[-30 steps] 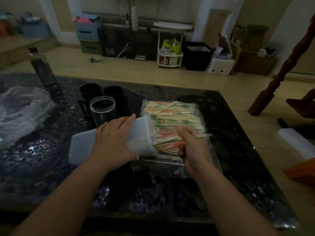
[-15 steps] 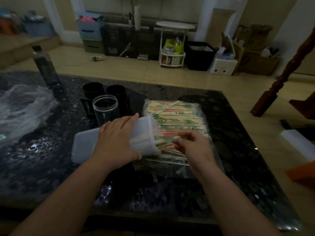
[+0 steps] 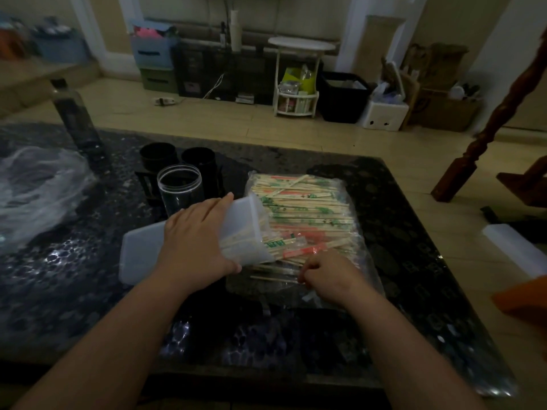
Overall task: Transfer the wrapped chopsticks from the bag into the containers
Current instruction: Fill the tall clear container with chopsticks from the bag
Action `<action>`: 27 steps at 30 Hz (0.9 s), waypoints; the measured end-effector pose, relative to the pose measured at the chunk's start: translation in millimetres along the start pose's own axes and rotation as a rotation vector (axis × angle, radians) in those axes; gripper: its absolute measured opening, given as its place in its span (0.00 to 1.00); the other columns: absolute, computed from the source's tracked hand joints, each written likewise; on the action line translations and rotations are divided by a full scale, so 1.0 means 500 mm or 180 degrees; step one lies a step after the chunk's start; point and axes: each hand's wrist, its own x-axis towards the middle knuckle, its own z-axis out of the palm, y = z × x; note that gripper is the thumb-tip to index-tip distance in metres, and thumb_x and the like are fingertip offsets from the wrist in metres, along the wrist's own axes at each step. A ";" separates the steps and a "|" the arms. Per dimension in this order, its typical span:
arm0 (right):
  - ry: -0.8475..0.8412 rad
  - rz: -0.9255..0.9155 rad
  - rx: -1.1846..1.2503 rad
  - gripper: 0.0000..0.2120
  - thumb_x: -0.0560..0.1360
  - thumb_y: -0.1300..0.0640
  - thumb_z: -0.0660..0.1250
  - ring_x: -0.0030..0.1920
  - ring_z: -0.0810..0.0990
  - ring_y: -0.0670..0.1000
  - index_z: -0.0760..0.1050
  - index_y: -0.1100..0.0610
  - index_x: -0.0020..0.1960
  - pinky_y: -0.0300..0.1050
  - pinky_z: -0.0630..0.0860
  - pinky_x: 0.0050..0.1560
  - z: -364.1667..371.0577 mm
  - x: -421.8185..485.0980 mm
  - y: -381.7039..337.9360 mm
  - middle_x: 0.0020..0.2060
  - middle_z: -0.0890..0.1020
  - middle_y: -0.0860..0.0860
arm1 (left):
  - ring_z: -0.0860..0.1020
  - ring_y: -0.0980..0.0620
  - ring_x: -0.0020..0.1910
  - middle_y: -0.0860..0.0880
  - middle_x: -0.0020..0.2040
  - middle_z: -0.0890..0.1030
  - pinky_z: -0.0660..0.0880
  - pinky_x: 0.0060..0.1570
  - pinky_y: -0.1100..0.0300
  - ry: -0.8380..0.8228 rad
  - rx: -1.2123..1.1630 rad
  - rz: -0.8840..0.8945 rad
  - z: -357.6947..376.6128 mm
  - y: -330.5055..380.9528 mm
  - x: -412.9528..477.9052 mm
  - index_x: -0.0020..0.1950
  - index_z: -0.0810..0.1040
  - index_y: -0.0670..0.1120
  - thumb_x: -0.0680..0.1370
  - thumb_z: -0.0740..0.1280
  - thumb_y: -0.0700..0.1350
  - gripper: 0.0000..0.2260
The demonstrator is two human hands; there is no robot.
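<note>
Wrapped chopsticks point(image 3: 302, 208), pale wooden pairs in thin sleeves printed green or orange-red, lay mostly heaped inside the flat clear plastic bag point(image 3: 365, 261) on the dark speckled stone table point(image 3: 59, 291); only a small share had reached a container. At the far left of the table sat a crumpled sheet of clear plastic film point(image 3: 41, 184). Right of it stood two black cylindrical cups point(image 3: 158, 156) and, just in front of them, a clear round plastic jar point(image 3: 180, 187). The jar looked empty, and what the cups held could not be seen. Next came the translucent white rectangular plastic container point(image 3: 142, 253), tipped on its side with its open mouth over the bag's left edge. The left hand point(image 3: 195, 244) gripped it near the mouth, fingers spread over the top wall and thumb tucked beneath. A few chopsticks showed through its wall, their ends poking out onto the heap. Furthest right, the right hand point(image 3: 331, 273) rested at the near edge of the heap, fingers curled down onto a few loose sticks; whether it had pinched them could not be told. I judged the job to be in its early part: one container begun and far from full, the jar untouched, most of the bag left to move.
</note>
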 end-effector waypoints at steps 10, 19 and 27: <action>-0.0655 0.0333 -0.0652 0.24 0.77 0.55 0.62 0.62 0.77 0.58 0.67 0.51 0.73 0.48 0.75 0.62 0.064 0.000 -0.003 0.64 0.78 0.57 | 0.60 0.50 0.73 0.53 0.75 0.62 0.54 0.70 0.51 0.0016 -0.0015 0.0023 0.002 -0.002 -0.001 0.79 0.50 0.56 0.59 0.79 0.61 0.56; -0.0089 0.0431 -0.0330 0.36 0.78 0.58 0.62 0.64 0.76 0.57 0.47 0.50 0.80 0.49 0.73 0.59 0.076 -0.009 -0.002 0.66 0.76 0.57 | 0.59 0.52 0.72 0.53 0.75 0.61 0.53 0.70 0.52 -0.0010 0.0014 0.0056 0.004 -0.003 -0.002 0.79 0.50 0.57 0.59 0.78 0.61 0.55; 0.0959 0.0113 0.0908 0.13 0.73 0.59 0.67 0.43 0.78 0.54 0.67 0.48 0.53 0.46 0.74 0.40 0.101 0.000 -0.007 0.44 0.81 0.50 | 0.59 0.52 0.73 0.53 0.75 0.61 0.53 0.71 0.51 -0.0033 -0.0014 0.0045 0.000 -0.001 -0.003 0.79 0.49 0.57 0.59 0.79 0.61 0.56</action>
